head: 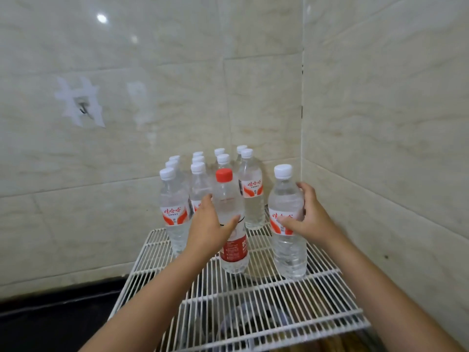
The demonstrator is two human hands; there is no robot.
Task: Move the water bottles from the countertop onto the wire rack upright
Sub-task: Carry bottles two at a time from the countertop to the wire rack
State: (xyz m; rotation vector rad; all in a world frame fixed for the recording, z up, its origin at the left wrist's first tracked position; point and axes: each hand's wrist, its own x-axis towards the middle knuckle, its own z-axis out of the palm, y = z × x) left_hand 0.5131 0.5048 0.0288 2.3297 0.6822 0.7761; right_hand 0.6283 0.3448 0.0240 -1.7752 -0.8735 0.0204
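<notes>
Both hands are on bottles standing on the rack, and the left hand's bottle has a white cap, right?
Not quite: in the head view the left hand holds the red-capped bottle. The right hand holds the white-capped bottle; both stand on the wire rack.

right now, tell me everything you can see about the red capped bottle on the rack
The red-capped bottle is clear plastic, filled with clear liquid, with a red screw cap and a red label round its lower body. It stands upright on the white wire rack, in the front row between white-capped bottles. The left hand grips its middle, fingers behind and thumb across the front. It is the only red-capped one in view.
</notes>
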